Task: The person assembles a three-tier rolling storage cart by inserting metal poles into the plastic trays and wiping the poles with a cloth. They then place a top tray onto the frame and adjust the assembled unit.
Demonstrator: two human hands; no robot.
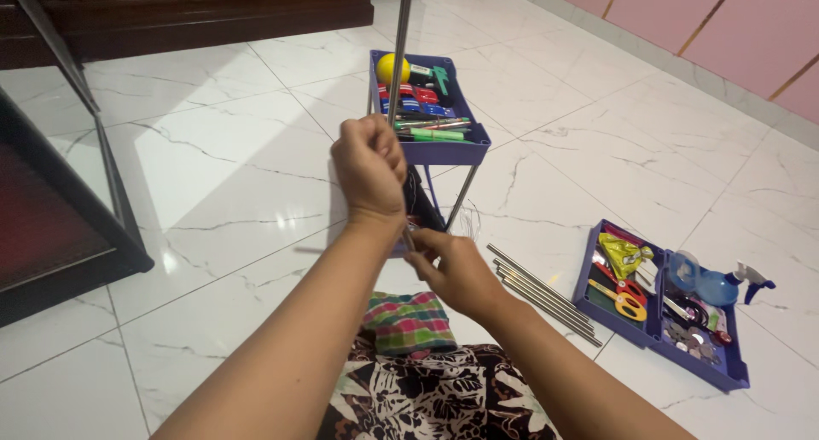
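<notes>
My left hand (369, 169) is closed around an upright metal rod (399, 39) that rises past the top of the view. My right hand (452, 269) grips the same rod lower down, near its bottom end by a small blue shelf part. Behind the hands stands a blue tray (474, 140) on thin metal legs, holding a yellow ball (392, 67), pens and small tools. The rod's lower end is hidden by my hands.
Several loose metal rods (539, 292) lie on the white marble floor at the right. Beside them are two blue trays (653, 321) with scissors, a yellow bag and a blue spray bottle (712, 285). A dark framed panel (51, 227) stands at the left. Patterned cloth covers my lap.
</notes>
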